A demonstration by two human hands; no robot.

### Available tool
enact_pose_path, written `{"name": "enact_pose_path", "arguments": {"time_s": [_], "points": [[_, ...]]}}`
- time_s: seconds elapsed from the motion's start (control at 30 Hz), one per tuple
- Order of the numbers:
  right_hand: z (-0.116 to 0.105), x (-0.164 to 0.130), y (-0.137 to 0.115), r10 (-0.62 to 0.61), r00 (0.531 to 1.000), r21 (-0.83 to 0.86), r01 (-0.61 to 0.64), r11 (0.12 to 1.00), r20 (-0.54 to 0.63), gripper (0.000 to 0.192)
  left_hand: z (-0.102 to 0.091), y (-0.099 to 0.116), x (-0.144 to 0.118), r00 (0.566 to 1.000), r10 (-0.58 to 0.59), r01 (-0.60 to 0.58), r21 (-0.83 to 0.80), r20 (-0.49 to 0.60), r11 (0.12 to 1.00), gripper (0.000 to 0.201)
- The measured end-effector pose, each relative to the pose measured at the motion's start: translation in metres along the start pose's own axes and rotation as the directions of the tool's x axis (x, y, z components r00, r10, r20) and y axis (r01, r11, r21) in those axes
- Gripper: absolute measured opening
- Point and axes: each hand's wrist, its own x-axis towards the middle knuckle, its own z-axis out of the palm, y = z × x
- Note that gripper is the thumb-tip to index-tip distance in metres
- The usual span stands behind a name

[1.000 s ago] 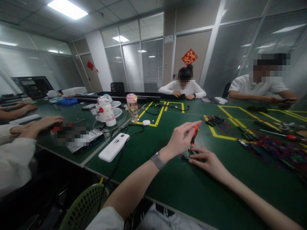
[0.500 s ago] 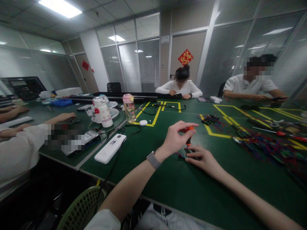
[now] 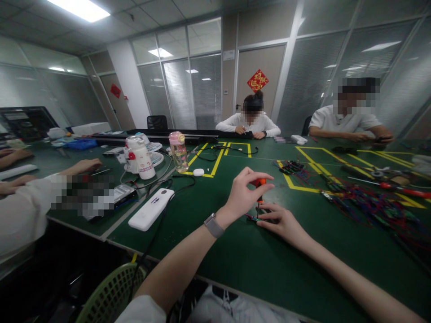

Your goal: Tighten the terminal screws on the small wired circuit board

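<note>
Item in work: left hand (image 3: 243, 194) is gripping a small orange-handled screwdriver (image 3: 259, 187) upright, tip down on a small dark electronic part (image 3: 261, 219). Right hand (image 3: 283, 223) is pressing that part flat on the green tabletop (image 3: 256, 264), at six o'clock from the yellow tape markings (image 3: 215, 163). Fastening appears under way, not finished.

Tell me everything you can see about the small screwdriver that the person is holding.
The screwdriver is small, with an orange handle that looks like plastic and a thin dark shaft. It stands nearly upright, tip down, on a small dark part lying on the green table. The left hand pinches the top of the handle with its fingertips. The right hand lies flat beside the shaft, pressing on the part. The tip itself is too small to make out.
</note>
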Motion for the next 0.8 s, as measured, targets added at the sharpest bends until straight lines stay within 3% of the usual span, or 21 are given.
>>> {"name": "enact_pose_path", "arguments": {"time_s": [0.2,0.33,0.4,0.53,0.6,0.73,0.8], "points": [[0.0004,-0.0003,0.0006,-0.011,1.000,0.001,0.011,1.000,-0.013,0.021,0.0016,0.0002,-0.0010,0.990,0.026,-0.012,-0.094,0.139,0.995,0.033],[0.0013,-0.0001,0.0024,-0.017,1.000,0.010,0.017,1.000,-0.014,0.022,0.0019,-0.0008,-0.0004,1.000,0.015,-0.015,0.014,-0.004,1.000,0.021],[0.0015,0.0001,0.0027,-0.018,1.000,0.010,0.019,1.000,-0.021,0.022,0.0008,-0.0006,0.0000,1.000,0.005,-0.005,0.040,-0.015,0.999,0.021],[0.0006,0.0004,0.0011,-0.004,1.000,0.012,0.004,1.000,-0.013,0.022,-0.0018,-0.0003,0.0016,0.980,-0.042,0.078,-0.184,0.194,0.980,0.035],[-0.0006,0.0004,-0.0004,0.003,1.000,0.016,-0.003,1.000,0.000,0.022,-0.0021,-0.0009,0.0022,0.967,-0.070,0.135,-0.263,0.244,0.955,0.035],[-0.0017,0.0004,-0.0013,-0.001,1.000,0.030,0.001,1.000,0.006,0.022,-0.0010,-0.0018,0.0015,0.998,-0.043,0.046,-0.068,0.052,0.997,0.021],[-0.0011,0.0004,-0.0003,0.001,1.000,0.035,-0.001,0.999,-0.001,0.022,-0.0005,-0.0009,0.0007,1.000,-0.006,0.005,0.018,0.021,1.000,0.021]]}}
